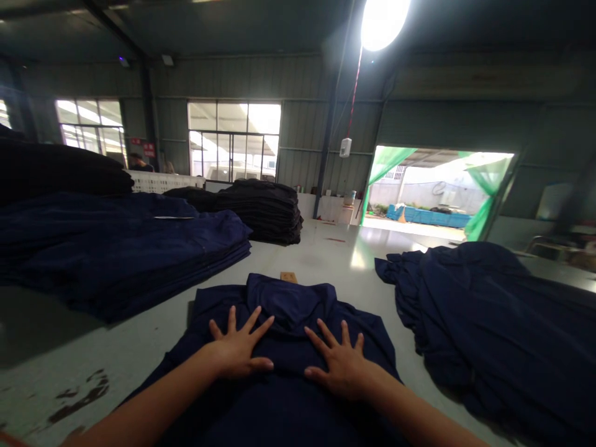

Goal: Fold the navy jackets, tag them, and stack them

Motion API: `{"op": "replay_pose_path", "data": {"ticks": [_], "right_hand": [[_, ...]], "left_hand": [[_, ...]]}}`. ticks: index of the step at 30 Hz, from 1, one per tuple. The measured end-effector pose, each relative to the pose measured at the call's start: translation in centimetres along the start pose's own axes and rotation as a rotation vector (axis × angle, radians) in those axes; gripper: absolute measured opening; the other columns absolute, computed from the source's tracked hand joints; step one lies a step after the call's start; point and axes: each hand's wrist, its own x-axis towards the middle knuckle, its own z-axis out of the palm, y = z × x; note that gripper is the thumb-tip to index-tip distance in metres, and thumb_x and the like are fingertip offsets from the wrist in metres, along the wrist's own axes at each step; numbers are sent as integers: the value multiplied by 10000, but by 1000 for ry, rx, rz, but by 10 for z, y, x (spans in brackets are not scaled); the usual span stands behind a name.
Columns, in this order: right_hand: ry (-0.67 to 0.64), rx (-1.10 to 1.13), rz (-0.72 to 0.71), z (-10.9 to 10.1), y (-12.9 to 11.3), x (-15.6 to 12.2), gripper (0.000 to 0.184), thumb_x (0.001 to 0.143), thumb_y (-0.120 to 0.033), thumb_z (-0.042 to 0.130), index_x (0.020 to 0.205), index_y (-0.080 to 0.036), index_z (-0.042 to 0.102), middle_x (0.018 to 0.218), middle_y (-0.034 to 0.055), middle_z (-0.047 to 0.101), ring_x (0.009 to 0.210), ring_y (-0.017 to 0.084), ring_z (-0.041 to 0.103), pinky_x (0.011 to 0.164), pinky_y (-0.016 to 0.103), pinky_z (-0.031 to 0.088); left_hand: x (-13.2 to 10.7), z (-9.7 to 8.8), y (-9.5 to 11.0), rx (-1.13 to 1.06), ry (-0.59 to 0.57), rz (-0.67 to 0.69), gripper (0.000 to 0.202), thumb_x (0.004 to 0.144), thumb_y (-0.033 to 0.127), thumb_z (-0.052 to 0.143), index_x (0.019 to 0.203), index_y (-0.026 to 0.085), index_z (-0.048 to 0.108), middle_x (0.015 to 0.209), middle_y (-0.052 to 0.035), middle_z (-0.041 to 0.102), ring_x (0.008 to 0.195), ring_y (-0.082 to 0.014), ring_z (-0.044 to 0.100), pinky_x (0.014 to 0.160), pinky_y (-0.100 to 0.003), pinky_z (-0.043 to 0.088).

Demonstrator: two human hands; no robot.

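navy garment (288, 372), black stack (265, 208), green curtains (487, 186)

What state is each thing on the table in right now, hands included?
Navy blue fabric garment: spread flat, under both hands.
Left hand: open, palm down on it.
Right hand: open, palm down on it.
Navy folded stack: neat, left.
Black folded stack: neat, behind.
Loose navy heap: rumpled, right.

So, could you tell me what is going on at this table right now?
A person has both hands spread flat on a navy garment lying on the table: the left hand and right hand press either side of its collar. A folded navy stack sits to the left, a loose navy heap to the right, and a dark stack farther back.
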Motion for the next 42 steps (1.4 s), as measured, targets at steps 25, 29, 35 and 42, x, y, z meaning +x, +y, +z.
{"op": "replay_pose_path", "data": {"ticks": [25,29,35,42], "right_hand": [[269,-195,124,-19,53,104,644,804,-707,209,1392,-459,122,1522,-63,38,1338,406,-110,946,724,-43],[143,-81,160,-12,56,63,684,757,-769,127,1379,-484,140,1520,-74,52,1312,482,-67,923,751,-25],[67,3,226,4,87,47,654,767,-751,157,1372,-508,108,1508,-141,-33,1328,431,-114,934,748,88],[107,-1,177,-9,69,34,714,766,-730,268,1400,-446,100,1518,-83,-1,1333,415,-119,949,737,14]], "left_hand": [[131,-23,8,192,281,49,785,709,700,459,1383,454,141,1524,23,2,1309,-461,-159,863,-772,-125],[85,-23,15,65,20,12,903,594,816,431,1370,474,121,1517,49,-36,1254,-558,-150,782,-824,-104],[67,1,-15,-31,-12,-27,942,573,811,457,1371,474,85,1514,50,-75,1267,-557,-100,810,-834,44],[52,-9,-11,45,43,88,969,613,691,558,1387,458,24,1497,16,-184,1308,-456,-164,876,-785,18]]}}
